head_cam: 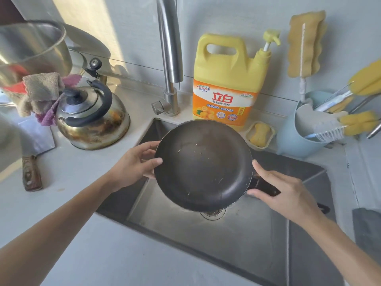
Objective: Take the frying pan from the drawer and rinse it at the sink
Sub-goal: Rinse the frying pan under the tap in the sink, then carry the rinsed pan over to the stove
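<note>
The frying pan (pixel 203 165) hung over the sink (pixel 226 240) below a dry faucet (pixel 170 54), left hand (pixel 132 166) fingers pinching its rim, right hand (pixel 284 195) fingers wrapped around its handle. A wet rim could slip from that light pinch.

frying pan (pixel 203 162): dark matt coating with pale scratches, which I grip
sink (pixel 237 240): brushed steel, dull sheen
faucet (pixel 170 48): smooth satin metal
kettle (pixel 94 118): shiny metal, scorched brown; black plastic handle
detergent jug (pixel 227 75): glossy yellow plastic
rags (pixel 42 93): rough cloth
cleaver handle (pixel 31 172): worn wood
</note>
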Demonstrator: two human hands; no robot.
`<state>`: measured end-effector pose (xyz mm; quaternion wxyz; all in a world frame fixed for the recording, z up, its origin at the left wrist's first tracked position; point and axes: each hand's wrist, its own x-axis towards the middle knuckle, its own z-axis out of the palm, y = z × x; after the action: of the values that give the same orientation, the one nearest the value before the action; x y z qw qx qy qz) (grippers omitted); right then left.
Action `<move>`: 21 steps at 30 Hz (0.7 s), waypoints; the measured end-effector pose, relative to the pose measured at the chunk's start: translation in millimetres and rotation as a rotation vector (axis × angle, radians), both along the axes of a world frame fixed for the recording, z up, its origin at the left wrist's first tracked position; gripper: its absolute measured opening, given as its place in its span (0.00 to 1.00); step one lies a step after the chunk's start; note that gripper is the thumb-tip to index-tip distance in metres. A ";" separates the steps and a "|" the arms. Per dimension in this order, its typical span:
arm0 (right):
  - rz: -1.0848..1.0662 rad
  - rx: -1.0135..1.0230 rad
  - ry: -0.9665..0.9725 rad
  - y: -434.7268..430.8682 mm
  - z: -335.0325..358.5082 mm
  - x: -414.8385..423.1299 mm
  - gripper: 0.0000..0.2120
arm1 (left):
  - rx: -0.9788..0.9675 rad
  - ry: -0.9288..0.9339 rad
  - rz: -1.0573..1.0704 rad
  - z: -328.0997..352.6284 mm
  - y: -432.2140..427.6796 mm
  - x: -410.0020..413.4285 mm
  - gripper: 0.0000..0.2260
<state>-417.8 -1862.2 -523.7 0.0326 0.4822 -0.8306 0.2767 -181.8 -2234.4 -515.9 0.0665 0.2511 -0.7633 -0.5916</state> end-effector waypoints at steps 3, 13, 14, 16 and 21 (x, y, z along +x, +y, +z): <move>-0.051 0.251 -0.635 -4.4 34.2 0.6 0.40 | 0.006 -0.129 -0.026 20.5 -3.5 -3.4 0.18; -0.077 0.368 -0.811 26.8 140.3 10.6 0.36 | 0.192 -0.198 -0.043 118.0 40.6 1.3 0.23; -0.086 0.369 -0.796 33.1 152.1 11.2 0.38 | 0.199 -0.192 -0.050 131.4 46.4 2.0 0.24; -0.099 0.386 -0.724 48.8 175.5 14.8 0.40 | 0.212 -0.178 -0.076 156.7 58.6 3.3 0.27; -0.173 0.342 -0.613 87.7 234.8 34.7 0.46 | 0.177 -0.107 -0.103 205.0 91.4 -1.1 0.27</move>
<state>-383.0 -1774.5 -288.9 -0.2759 0.3033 -0.8737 0.2617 -182.9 -2143.0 -310.9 -0.0274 0.2479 -0.7222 -0.6451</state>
